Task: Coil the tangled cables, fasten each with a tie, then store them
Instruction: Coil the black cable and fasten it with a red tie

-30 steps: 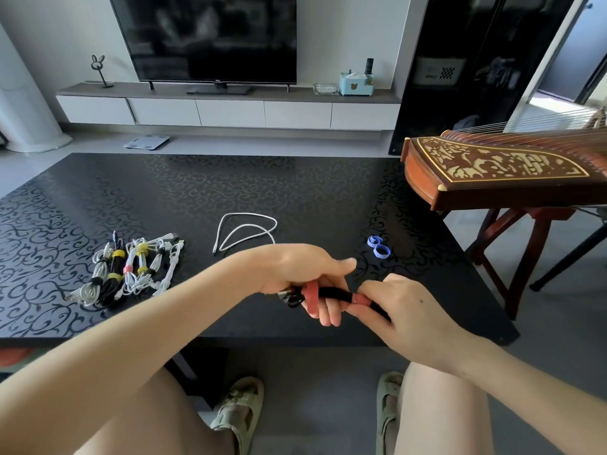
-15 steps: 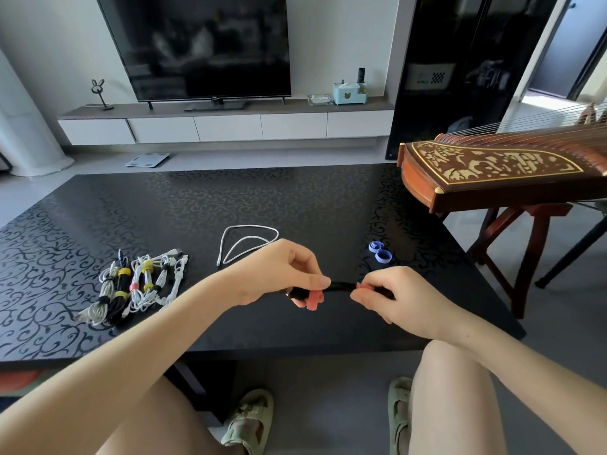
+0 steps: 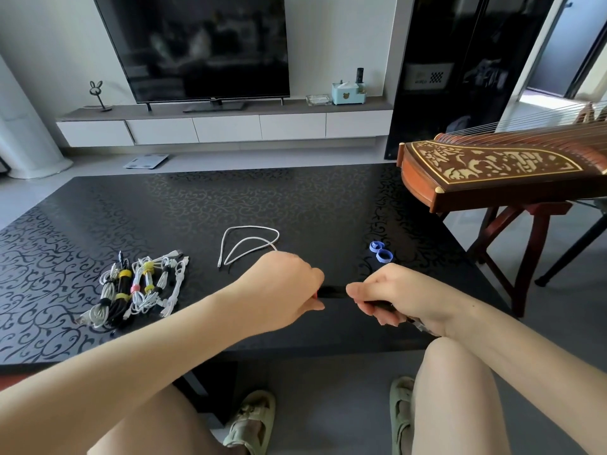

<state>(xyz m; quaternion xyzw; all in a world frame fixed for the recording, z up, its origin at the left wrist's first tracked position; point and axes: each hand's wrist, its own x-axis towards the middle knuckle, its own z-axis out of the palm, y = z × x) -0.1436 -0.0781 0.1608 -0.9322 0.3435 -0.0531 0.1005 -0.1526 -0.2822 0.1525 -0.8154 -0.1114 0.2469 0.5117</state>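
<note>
Both hands hold a coiled black cable (image 3: 332, 292) just above the near part of the black patterned table (image 3: 230, 205). My left hand (image 3: 285, 284) grips one end, where a sliver of red tie shows under the fingers. My right hand (image 3: 394, 295) grips the other end, with the cable's plug sticking out below the palm. A loose white cable (image 3: 246, 244) lies looped on the table behind my left hand. Several coiled, tied cables (image 3: 138, 287) lie in a pile at the left. Two blue ties (image 3: 381, 251) lie rolled up behind my right hand.
A wooden zither (image 3: 499, 172) on a stand overhangs the table's right side. A television and a low white cabinet (image 3: 226, 126) stand along the far wall. My knees and sandalled feet are below the table's near edge.
Both hands rose slightly and shifted right. The left hand turned over the cable, so the red tie is now mostly hidden under its fingers.
</note>
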